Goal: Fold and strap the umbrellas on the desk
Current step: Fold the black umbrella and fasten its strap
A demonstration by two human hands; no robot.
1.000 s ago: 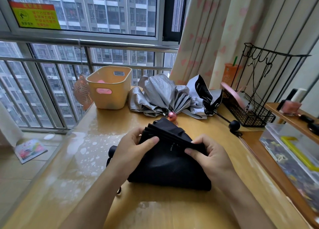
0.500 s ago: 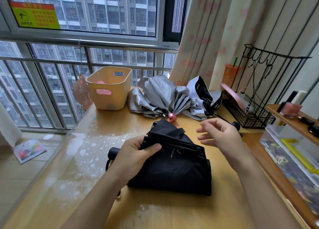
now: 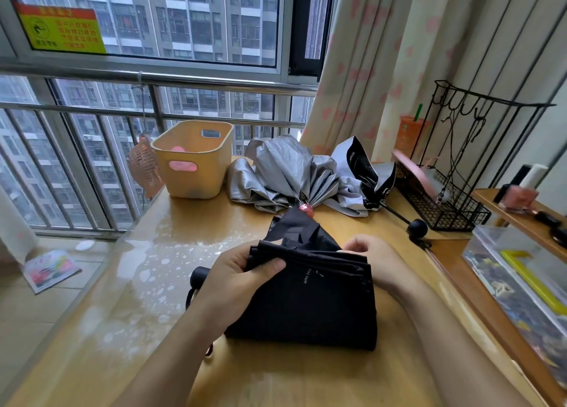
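Note:
A black umbrella [image 3: 310, 302] lies collapsed on the wooden desk [image 3: 147, 284] in front of me, its canopy gathered in flat pleats. My left hand [image 3: 233, 284] grips the pleated top edge at the left, thumb on top. My right hand [image 3: 377, 259] is behind the right end of the folds, fingers curled at the fabric; its fingertips are partly hidden. The umbrella's black handle [image 3: 198, 276] pokes out to the left under my left hand. A silver umbrella [image 3: 285, 173] lies loose and unfolded at the back of the desk, with a pink tip [image 3: 306, 209].
A yellow plastic bin [image 3: 193, 158] and a small pink fan [image 3: 144, 164] stand at the back left. A black wire rack [image 3: 445, 201] and an orange cup [image 3: 408, 130] are at the back right. A clear box [image 3: 521, 284] sits on the right. A black ball-shaped handle [image 3: 416, 229] lies near the rack.
My right hand, which had lifted off and hovered open above the umbrella, has come back down behind the right end of the pleats. My left hand kept its grip.

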